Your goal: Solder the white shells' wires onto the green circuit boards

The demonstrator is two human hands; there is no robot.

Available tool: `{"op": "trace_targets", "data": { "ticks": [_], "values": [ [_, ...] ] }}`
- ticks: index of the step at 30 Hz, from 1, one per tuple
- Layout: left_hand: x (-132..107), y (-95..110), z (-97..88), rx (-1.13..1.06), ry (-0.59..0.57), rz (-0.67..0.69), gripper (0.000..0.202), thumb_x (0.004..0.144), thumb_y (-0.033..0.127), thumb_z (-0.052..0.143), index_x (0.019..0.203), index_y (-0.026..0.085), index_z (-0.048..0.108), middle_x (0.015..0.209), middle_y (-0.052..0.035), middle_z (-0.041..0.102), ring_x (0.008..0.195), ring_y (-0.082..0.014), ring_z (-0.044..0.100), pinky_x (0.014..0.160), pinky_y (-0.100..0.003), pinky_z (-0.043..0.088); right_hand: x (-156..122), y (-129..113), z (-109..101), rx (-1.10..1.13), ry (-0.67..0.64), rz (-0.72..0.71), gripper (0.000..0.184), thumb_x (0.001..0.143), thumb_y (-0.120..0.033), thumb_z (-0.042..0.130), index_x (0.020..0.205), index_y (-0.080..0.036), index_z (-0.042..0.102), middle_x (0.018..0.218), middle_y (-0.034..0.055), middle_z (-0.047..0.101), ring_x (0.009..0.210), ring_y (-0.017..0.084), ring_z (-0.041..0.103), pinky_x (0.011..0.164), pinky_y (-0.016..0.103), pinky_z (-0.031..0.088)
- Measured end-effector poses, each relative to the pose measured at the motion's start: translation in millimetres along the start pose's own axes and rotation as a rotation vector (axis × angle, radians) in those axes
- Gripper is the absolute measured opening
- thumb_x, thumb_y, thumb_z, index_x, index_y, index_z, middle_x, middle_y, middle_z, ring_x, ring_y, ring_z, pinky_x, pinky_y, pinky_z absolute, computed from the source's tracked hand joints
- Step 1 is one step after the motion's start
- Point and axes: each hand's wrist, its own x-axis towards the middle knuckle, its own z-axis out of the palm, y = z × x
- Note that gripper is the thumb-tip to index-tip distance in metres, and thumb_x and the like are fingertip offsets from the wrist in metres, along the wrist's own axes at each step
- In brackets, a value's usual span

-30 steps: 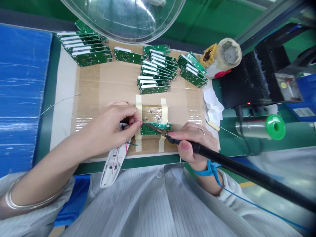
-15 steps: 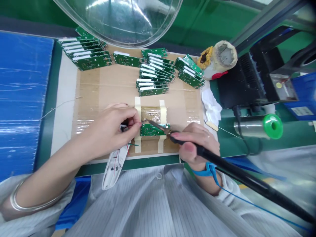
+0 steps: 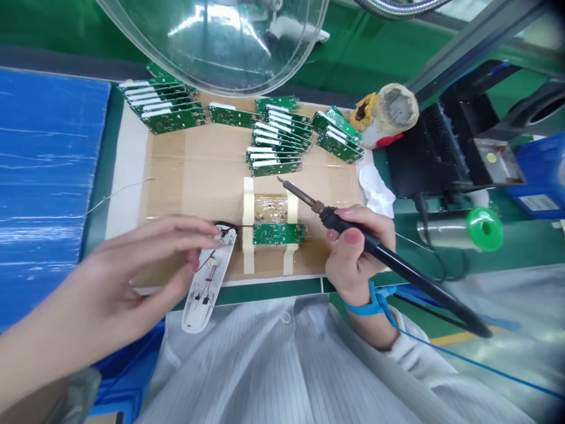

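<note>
Right hand (image 3: 353,250) is gripping the soldering iron (image 3: 375,250), tip raised above the circuit board (image 3: 278,234) (taped to cardboard (image 3: 194,171)). Left hand (image 3: 145,265) is lying open, fingertips touching the white plastic housing (image 3: 207,288) beside the board.

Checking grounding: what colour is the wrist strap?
Blue wrist strap on the right hand, head view.

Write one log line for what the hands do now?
left hand: open, fingertips at white casing | right hand: grips soldering iron
</note>
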Motion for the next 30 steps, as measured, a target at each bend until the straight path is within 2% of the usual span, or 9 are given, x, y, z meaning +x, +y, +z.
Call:
{"op": "trace_targets", "data": {
  "ticks": [4,6,9,11,13,18,20,25,30],
  "values": [
    [-7,7,22.1,0.07,0.046,0.14,0.019,0.114,0.018,0.063,0.126,0.026,0.075,0.125,0.0003,0.083,0.117,-0.0162,0.079,0.105,-0.027,0.064,-1,1,0,0.01,-0.033,-0.023,0.017,0.112,-0.043,0.067,0.124,-0.033,0.074,0.103,0.0004,0.082,0.078,0.021,0.079,0.068,0.041,0.067],
    [2,16,35.0,0.182,0.077,0.318,0.023,0.116,0.014,0.053,0.122,0.017,0.076,0.121,-0.0068,0.084,0.109,-0.0191,0.08,0.097,-0.032,0.064,-2,1,0,-0.007,-0.033,-0.007,0.018,0.112,-0.042,0.067,0.126,-0.032,0.074,0.108,0.0009,0.082,0.084,0.021,0.081,0.074,0.042,0.069],
    [12,31,43.5,0.42,-0.025,0.494,0.034,0.111,0.004,0.046,0.107,0.013,0.078,0.104,-0.0094,0.084,0.09,-0.0242,0.079,0.077,-0.04,0.062,-2,2,2,-0.033,-0.025,0.013,0.019,0.112,-0.041,0.067,0.126,-0.031,0.073,0.114,0.0013,0.082,0.096,0.023,0.084,0.084,0.042,0.071],
    [13,37,41.8,0.594,-0.115,0.485,0.038,0.103,-0.003,0.044,0.094,0.013,0.078,0.089,-0.0085,0.079,0.081,-0.0273,0.075,0.076,-0.045,0.061,-2,3,3,-0.042,-0.013,0.01,0.018,0.113,-0.041,0.066,0.126,-0.031,0.072,0.115,0.0019,0.081,0.1,0.023,0.083,0.087,0.042,0.071],
    [13,36,38.8,0.715,-0.124,0.427,0.038,0.099,-0.005,0.045,0.091,0.013,0.077,0.086,-0.0095,0.077,0.083,-0.0297,0.074,0.086,-0.05,0.063,-1,4,4,-0.049,-0.006,0.009,0.019,0.113,-0.041,0.065,0.128,-0.031,0.071,0.117,0.0026,0.08,0.102,0.023,0.083,0.089,0.041,0.07],
    [17,11,48.5,0.599,0.207,0.378,0.022,0.107,0.003,0.058,0.115,0.017,0.073,0.103,-0.0057,0.084,0.093,-0.0242,0.076,0.109,-0.047,0.058,2,2,5,-0.048,-0.023,0.015,0.021,0.111,-0.037,0.069,0.131,-0.033,0.072,0.12,0.0033,0.079,0.106,0.023,0.082,0.092,0.043,0.07],
    [18,4,55.8,0.531,0.263,0.354,0.02,0.108,0.005,0.062,0.119,0.02,0.07,0.105,-0.0044,0.085,0.094,-0.0235,0.076,0.105,-0.046,0.058,3,2,6,-0.038,-0.033,0.022,0.021,0.111,-0.036,0.069,0.132,-0.033,0.072,0.121,0.0036,0.08,0.107,0.024,0.082,0.094,0.044,0.071],
    [16,6,55.8,0.529,0.257,0.297,0.018,0.111,0.008,0.061,0.117,0.024,0.067,0.111,-0.0037,0.085,0.092,-0.0223,0.077,0.086,-0.042,0.054,3,3,7,-0.033,-0.054,0.06,0.021,0.111,-0.036,0.069,0.132,-0.033,0.072,0.123,0.0034,0.079,0.109,0.024,0.082,0.094,0.044,0.07],
    [26,14,50.3,0.525,0.197,0.524,0.024,0.112,0.002,0.047,0.117,0.012,0.068,0.112,-0.0138,0.084,0.095,-0.0239,0.078,0.084,-0.039,0.056,3,2,6,-0.052,-0.053,0.052,0.022,0.111,-0.037,0.07,0.132,-0.033,0.072,0.121,0.0031,0.08,0.106,0.024,0.082,0.092,0.044,0.07]
  ]
}}
